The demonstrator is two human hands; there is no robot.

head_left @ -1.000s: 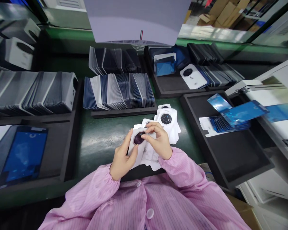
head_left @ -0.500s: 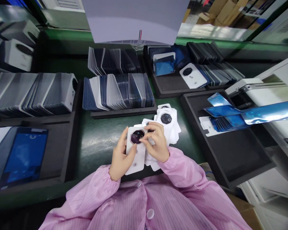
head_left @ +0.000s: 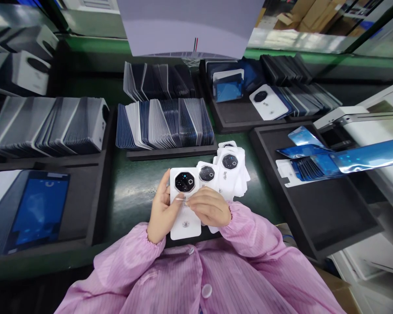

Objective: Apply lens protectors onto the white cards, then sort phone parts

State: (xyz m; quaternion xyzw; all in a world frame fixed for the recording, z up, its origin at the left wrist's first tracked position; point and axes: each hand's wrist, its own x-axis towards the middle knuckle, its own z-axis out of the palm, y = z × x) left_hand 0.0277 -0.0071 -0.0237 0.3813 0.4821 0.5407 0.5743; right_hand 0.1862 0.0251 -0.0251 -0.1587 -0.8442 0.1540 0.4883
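I am holding one white phone back cover (head_left: 184,205), with a dark octagonal camera ring, above the green counter (head_left: 134,192). My left hand (head_left: 162,211) is gripping its edge; my right hand (head_left: 209,209) is pinching its middle. One fanned pile of similar covers (head_left: 231,170) is lying just beyond.

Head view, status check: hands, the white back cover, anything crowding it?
Left hand grips white back cover by its edge. Right hand pinches at its middle. Loose pile of covers lies close by on the right, green mat underneath.
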